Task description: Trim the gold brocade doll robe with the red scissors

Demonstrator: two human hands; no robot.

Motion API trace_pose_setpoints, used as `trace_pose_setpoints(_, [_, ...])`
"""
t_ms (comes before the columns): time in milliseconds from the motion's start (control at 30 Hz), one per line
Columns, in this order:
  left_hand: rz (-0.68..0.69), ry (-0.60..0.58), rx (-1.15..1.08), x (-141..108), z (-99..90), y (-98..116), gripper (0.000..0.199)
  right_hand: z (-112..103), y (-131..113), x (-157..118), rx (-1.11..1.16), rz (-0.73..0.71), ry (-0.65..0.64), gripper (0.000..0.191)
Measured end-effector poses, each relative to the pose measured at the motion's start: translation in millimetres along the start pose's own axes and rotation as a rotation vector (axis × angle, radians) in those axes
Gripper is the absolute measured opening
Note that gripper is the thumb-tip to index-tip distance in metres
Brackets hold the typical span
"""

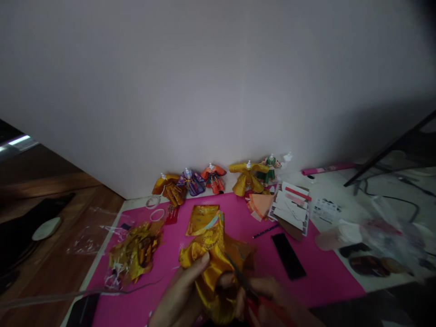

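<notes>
A shiny gold doll garment (pixel 213 256) is bunched up in front of me, above the pink mat (pixel 327 274). My left hand (pixel 185 290) grips it from the left, the thumb pressing on the cloth. In my right hand (pixel 265 295) are red-handled scissors (pixel 247 284), their dark blades lying against the right part of the garment. Whether the blades are parted I cannot make out. Just behind the garment lies a flat piece of gold fabric (pixel 200 215).
Several headless dressed dolls (pixel 213 177) lean along the wall. Gold fabric scraps (pixel 139 250) are heaped at left. A black phone (pixel 289 255), a pencil (pixel 265 230) and papers (pixel 291 206) lie at right, with a plastic bag (pixel 391 231) farther over.
</notes>
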State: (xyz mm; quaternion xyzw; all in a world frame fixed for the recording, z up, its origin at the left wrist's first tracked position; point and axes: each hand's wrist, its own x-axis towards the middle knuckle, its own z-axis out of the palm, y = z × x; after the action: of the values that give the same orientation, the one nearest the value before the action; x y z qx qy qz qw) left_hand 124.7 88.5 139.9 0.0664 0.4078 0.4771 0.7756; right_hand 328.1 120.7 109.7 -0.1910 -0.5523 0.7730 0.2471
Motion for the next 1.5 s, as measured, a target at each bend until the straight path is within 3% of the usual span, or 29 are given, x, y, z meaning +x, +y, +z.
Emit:
trace_pose_setpoints(67, [-0.001,-0.008,0.029,-1.7,3.1,0.5,0.034,-0.7,3.9,-0.6,-0.011,-0.035,0.007,0.054])
trace_pose_setpoints(233, [0.03,-0.011,0.067,-4.3,10.3,0.7,0.037,-1.1,12.3,-1.9,0.011,0.008,0.013,0.036])
trace_pose_setpoints(367, [0.037,0.014,0.093,-5.7,14.0,0.5,0.038,0.5,15.4,-2.3,0.053,0.002,0.024,0.041])
trace_pose_setpoints(533, [0.082,0.044,0.129,-7.4,16.5,0.0,0.038,1.7,16.5,-2.3,0.051,-0.005,0.04,0.034])
trace_pose_setpoints(700, [0.079,0.169,0.164,-10.6,16.5,-1.4,0.036,-0.7,14.1,-1.8,-0.098,-0.09,0.042,0.052])
trace_pose_setpoints(900, [0.213,0.169,0.192,-9.7,14.1,-3.8,0.033,-2.2,21.2,-3.3,-0.13,-0.057,0.06,0.07])
trace_pose_setpoints(1133, [0.29,0.103,0.233,-6.2,19.4,-6.5,0.033,-2.6,34.1,-5.1,-0.024,0.004,0.028,0.041])
trace_pose_setpoints(1267, [0.275,0.056,0.2,-8.3,25.1,-8.5,0.035,1.4,28.1,-4.8,-0.043,0.016,0.104,0.057])
trace_pose_setpoints(1400, [0.284,0.104,0.193,-11.8,28.6,-8.8,0.036,1.4,16.6,0.2,-0.16,-0.072,0.046,0.077])
trace_pose_setpoints(1500, [0.301,0.088,0.195,-11.8,29.5,-8.8,0.034,0.4,12.2,3.8,-0.194,-0.1,0.017,0.077])
